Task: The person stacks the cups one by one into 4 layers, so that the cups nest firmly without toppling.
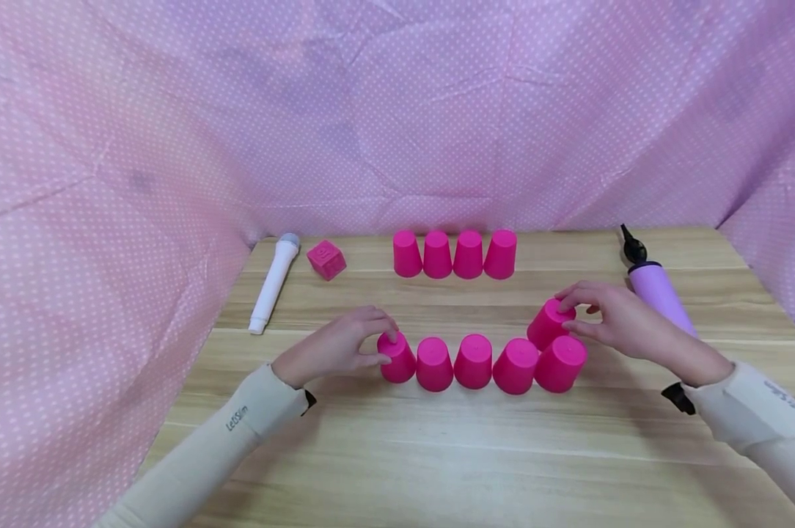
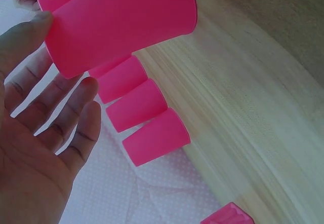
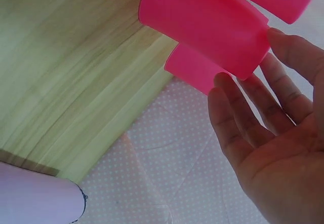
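Several pink cups stand upside down in a near row across the table. At that row's left end, my left hand [image 1: 345,341] pinches the base of the leftmost cup [image 1: 397,359] between thumb and fingers. In the left wrist view the thumb [image 2: 30,34] lies against this cup's [image 2: 121,26] base edge. My right hand [image 1: 612,319] grips another upside-down cup [image 1: 549,326] by its base. That cup is slightly tilted, just behind the right-end cup [image 1: 561,364], which partly hides it. The right wrist view shows the thumb [image 3: 293,49] at the held cup's [image 3: 207,26] base edge.
Several more upside-down pink cups [image 1: 453,255] form a far row. A white microphone [image 1: 275,282] and a pink cube [image 1: 327,259] lie at the back left. On the right is a purple hand pump [image 1: 661,293] with a black nozzle. Dotted pink cloth [image 1: 397,110] hangs behind the table.
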{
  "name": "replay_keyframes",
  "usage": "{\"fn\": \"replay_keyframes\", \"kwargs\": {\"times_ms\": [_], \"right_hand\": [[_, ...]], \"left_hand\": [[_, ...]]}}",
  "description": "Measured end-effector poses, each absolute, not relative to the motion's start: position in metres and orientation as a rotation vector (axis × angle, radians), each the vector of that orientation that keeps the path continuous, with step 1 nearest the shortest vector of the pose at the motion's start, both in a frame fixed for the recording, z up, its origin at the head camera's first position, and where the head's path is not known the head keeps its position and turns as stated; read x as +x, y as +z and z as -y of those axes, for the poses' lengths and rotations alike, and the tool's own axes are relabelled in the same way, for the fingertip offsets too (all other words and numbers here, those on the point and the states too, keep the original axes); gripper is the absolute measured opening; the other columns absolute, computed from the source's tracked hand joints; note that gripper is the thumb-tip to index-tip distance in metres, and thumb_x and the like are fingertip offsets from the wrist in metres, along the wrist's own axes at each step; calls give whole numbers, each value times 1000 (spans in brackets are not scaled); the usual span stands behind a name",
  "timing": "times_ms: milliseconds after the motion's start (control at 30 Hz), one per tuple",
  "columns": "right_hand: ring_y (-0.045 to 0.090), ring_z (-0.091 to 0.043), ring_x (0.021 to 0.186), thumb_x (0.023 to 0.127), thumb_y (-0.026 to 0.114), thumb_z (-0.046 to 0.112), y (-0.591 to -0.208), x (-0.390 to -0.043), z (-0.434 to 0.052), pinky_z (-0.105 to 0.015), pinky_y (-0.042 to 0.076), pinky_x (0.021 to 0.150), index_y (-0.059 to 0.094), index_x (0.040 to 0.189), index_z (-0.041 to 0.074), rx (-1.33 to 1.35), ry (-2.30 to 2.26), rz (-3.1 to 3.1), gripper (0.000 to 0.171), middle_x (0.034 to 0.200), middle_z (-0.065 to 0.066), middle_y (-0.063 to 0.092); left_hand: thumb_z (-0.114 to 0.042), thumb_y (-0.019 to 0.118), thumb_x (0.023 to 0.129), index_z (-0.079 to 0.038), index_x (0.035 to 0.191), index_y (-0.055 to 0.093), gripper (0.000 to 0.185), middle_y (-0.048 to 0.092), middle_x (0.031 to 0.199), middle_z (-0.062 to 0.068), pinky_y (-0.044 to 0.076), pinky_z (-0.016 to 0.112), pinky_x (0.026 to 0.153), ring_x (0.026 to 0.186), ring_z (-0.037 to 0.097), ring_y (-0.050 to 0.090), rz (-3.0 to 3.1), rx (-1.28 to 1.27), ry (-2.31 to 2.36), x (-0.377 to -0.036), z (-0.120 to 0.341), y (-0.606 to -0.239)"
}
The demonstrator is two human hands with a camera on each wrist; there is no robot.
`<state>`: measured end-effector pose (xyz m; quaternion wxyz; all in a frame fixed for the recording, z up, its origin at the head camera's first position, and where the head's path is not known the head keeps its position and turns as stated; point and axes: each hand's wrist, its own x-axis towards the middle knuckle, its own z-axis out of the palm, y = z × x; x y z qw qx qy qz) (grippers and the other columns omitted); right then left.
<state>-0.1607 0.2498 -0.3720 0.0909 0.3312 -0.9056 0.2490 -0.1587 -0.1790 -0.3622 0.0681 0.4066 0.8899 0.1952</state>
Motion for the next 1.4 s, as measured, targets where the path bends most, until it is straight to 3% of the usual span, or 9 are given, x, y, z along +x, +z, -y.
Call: {"fn": "replay_keyframes", "kwargs": {"times_ms": [233,967,1133,1400], "right_hand": [[62,-17,84,68,83,5,-374,-160,-250,-34,51,64,67,90,15,970,758,2683,29,102,-3,67],[61,-17,78,66,85,7,-373,-161,-248,-35,51,62,66,88,14,977,715,2660,30,98,-3,67],[62,-19,80,66,84,7,-365,-167,-244,-36,52,62,66,89,14,1013,686,2648,30,101,-4,66],[61,-17,85,72,80,6,-346,-181,-223,-37,51,68,66,90,15,1066,664,2706,25,101,1,64]], "left_hand": [[-25,81,76,-23,107,65,36,57,109,-11,48,24,84,103,6,50,-2700,1161,588,-157,180,-364],[-23,79,77,-22,103,64,30,56,107,-11,47,21,81,99,5,50,-2716,1090,606,-153,180,-361],[-24,77,80,-18,106,63,30,56,105,-8,48,21,81,97,8,53,-2778,1146,556,-163,182,-355],[-21,76,81,-14,96,61,23,56,94,-4,48,26,77,90,13,52,-2915,1219,525,-190,175,-347]]}}
